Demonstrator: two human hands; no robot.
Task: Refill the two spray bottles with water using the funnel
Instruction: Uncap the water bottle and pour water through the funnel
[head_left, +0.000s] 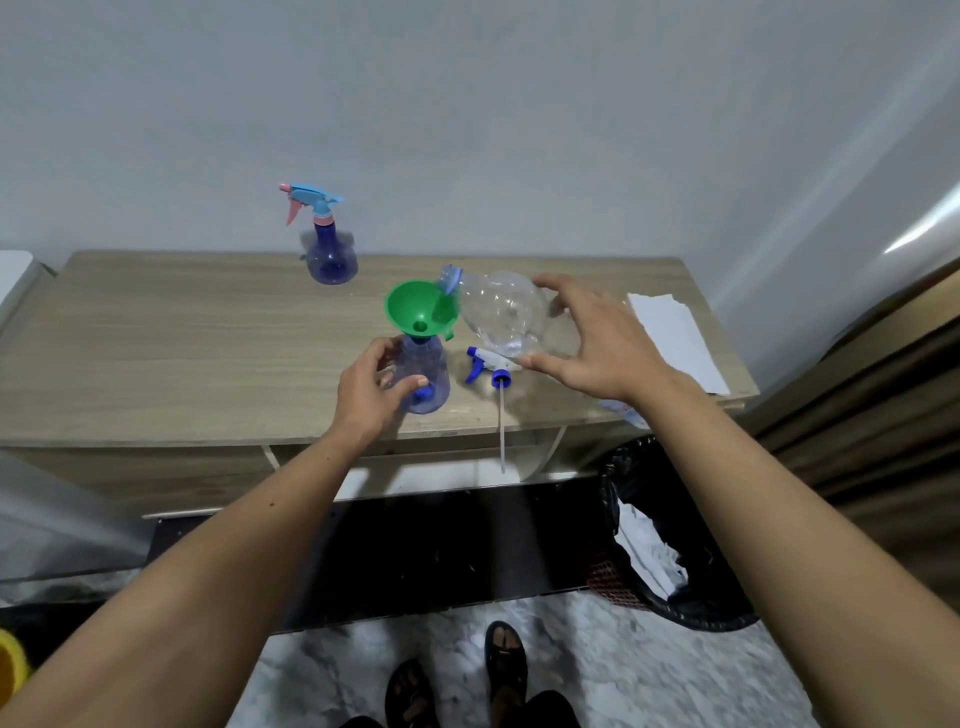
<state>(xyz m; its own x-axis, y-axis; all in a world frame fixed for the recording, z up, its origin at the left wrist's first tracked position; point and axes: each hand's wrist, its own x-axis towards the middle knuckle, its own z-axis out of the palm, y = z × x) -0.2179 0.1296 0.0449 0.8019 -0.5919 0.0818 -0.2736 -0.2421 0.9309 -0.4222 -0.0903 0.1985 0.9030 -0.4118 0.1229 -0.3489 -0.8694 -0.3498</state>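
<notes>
Head view: clear water bottle tipped over the green funnel (420, 310)
The funnel sits in the neck of the open spray bottle (422, 376), which the left hand (370, 391) grips with curled fingers; right of the funnel, the right hand (597, 345) holds the tilted water bottle (501, 312), mouth at the funnel's rim; the detached sprayer head (491, 365) lies below it, and the second spray bottle (327, 244) stands behind the funnel on the table (182, 338)

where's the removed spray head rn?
Head view: the spray head lies on the table, just right of the funnel-topped bottle, under the tilted water bottle.
</notes>
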